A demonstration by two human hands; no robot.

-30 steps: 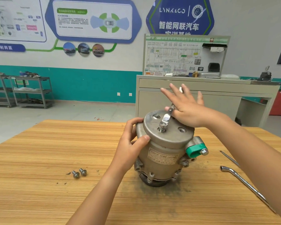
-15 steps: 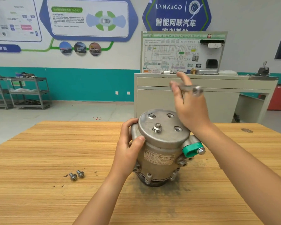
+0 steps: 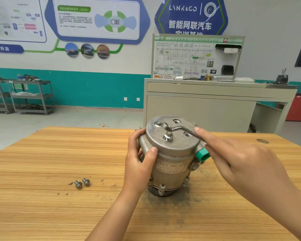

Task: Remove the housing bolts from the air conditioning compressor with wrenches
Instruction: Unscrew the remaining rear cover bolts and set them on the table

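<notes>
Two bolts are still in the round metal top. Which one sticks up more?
The silver bolt nearer the front; it stands raised, while the back-left bolt sits low.

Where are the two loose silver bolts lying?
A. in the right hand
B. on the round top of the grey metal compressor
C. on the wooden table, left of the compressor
C: the two loose silver bolts lie side by side on the wooden table, left of the grey metal compressor.

Compressor: we see dull silver-grey metal throughout.
Connector plug: bright green.
Label: pale beige, dark print.
Wrench: bare steel grey.
Loose bolts: we note the same grey.
Tabletop: tan wood, fine striped grain.
</notes>
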